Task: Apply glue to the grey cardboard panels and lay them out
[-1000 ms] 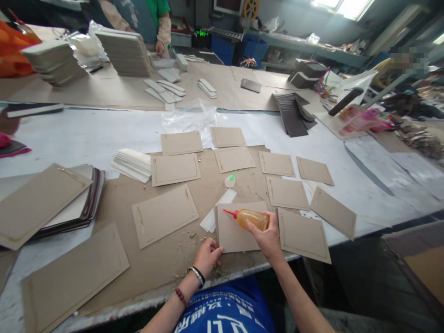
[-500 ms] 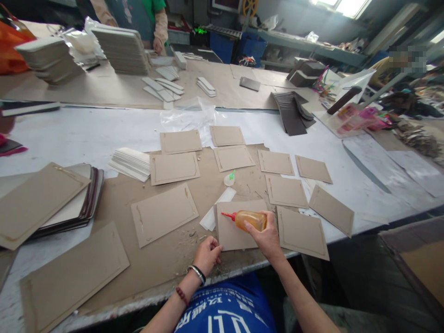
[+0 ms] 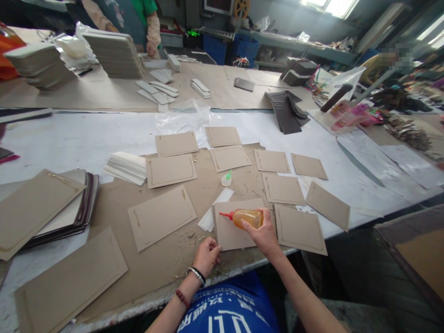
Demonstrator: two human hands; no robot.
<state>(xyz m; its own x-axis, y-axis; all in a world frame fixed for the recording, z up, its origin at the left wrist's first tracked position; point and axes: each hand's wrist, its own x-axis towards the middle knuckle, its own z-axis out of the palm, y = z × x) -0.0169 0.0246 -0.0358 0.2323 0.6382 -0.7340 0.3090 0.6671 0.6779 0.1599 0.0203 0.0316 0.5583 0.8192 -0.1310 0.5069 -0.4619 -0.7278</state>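
Note:
My right hand (image 3: 264,233) grips an amber glue bottle (image 3: 245,217) with a red nozzle that points left over a brown cardboard panel (image 3: 233,231) at the table's near edge. My left hand (image 3: 206,255), fingers curled, rests at that panel's lower left corner and seems to press on it. A white strip (image 3: 212,213) lies partly under the panel's upper left corner. A small cap with a green tip (image 3: 226,179) stands just behind.
Many more brown panels (image 3: 161,216) lie spread on kraft paper across the table. A stack of white sheets (image 3: 126,165) is at left, dark-edged boards (image 3: 69,210) further left, dark sheets (image 3: 286,113) at back right. Another person (image 3: 138,18) stands at the far table.
The bottle's nozzle has crept a little to the left along the panel's top edge. My left hand stays at the corner. The view has shifted slightly.

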